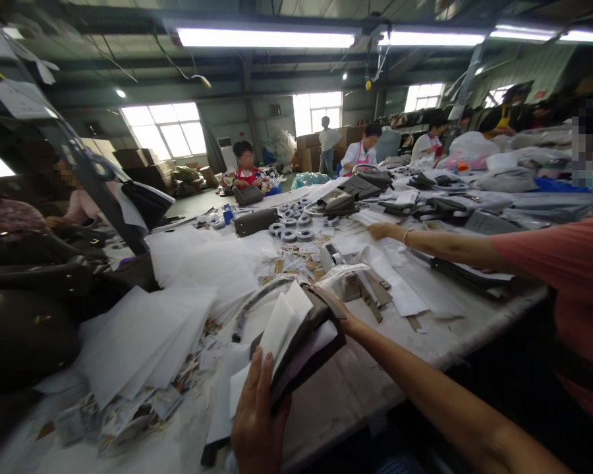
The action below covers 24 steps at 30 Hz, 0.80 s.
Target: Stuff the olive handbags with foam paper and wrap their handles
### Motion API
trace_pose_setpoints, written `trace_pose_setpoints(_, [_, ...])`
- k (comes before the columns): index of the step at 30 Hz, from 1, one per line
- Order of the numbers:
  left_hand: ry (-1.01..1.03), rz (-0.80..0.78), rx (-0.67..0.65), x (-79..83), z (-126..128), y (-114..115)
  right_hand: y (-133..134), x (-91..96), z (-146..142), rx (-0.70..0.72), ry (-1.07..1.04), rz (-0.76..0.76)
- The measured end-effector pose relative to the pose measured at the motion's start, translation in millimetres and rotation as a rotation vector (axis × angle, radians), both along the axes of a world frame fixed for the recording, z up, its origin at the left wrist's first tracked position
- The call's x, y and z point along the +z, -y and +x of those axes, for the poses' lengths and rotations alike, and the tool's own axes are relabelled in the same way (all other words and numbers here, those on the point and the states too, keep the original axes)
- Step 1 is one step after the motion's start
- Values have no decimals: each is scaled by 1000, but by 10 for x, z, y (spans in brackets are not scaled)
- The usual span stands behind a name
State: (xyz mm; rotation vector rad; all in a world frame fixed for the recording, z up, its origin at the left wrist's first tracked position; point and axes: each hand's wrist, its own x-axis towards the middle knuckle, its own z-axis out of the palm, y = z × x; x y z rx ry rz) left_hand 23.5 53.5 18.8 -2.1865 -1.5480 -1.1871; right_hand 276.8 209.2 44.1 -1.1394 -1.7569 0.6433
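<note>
Stretching below, the worktable (437, 339) is overhung by a dark grey handbag (320, 308) held between the left hand (261, 408) and the partly hidden right hand (343, 317), while white sheets (287, 319) touched by the former could be creased by overtight gripping.

Left grip (260, 413) low, right forearm (425, 390) outstretched

Long, glowing white tube lights (267, 38) line the top of the frame. Bright, multi-paned rectangular windows (165, 130) break the dim grey wall (227, 118); brown cardboard boxes (133, 158) stand centre-left. A broad, pale desk (343, 401) spans the lower middle.
</note>
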Motion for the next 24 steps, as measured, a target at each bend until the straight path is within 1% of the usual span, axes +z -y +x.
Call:
trace_pose_setpoints(1, [-13,-1,-2,-9,1,-3,20,-26,24,-4,-2,-6])
trace_pose_setpoints(3, [-27,-1,-4,-23,11,-1,176,-74,91,-17,-8,-14])
trace_pose_setpoints(5, [-31,4,-5,-25,27,9,447,-106,175,-12,-20,-21])
trace_pose_setpoints(7, [-37,13,-8,-14,43,19,758,-119,266,-19,-125,-85])
trace_pose_setpoints(8, [-40,16,-7,-3,50,21,905,-117,309,-36,-243,-150])
trace_pose_setpoints(10, [-50,22,-10,33,63,21,1156,-93,378,-52,-576,-326])
trace_pose_setpoints(12, [-67,34,-13,85,85,20,1344,-42,412,-20,-882,-488])
trace_pose_setpoints(13, [-80,44,-19,113,103,23,1419,-10,413,2,-975,-545])
trace_pose_setpoints(14, [-97,55,-26,139,126,29,1484,23,405,18,-1016,-584])
trace_pose_setpoints(16, [-140,82,-48,174,193,57,1595,78,378,9,-977,-601])
trace_pose_setpoints(18, [-184,107,-72,170,281,102,1684,103,371,-41,-817,-559])
trace_pose_setpoints(19, [-200,121,-79,152,329,129,1719,103,388,-94,-730,-518])
trace_pose_setpoints(21, [-224,147,-91,90,426,185,1767,92,476,-272,-613,-405])
trace_pose_setpoints(23, [-274,162,-113,15,511,235,1782,102,612,-487,-566,-261])
trace_pose_setpoints(24, [-310,164,-127,-18,546,257,1777,127,679,-567,-543,-188])
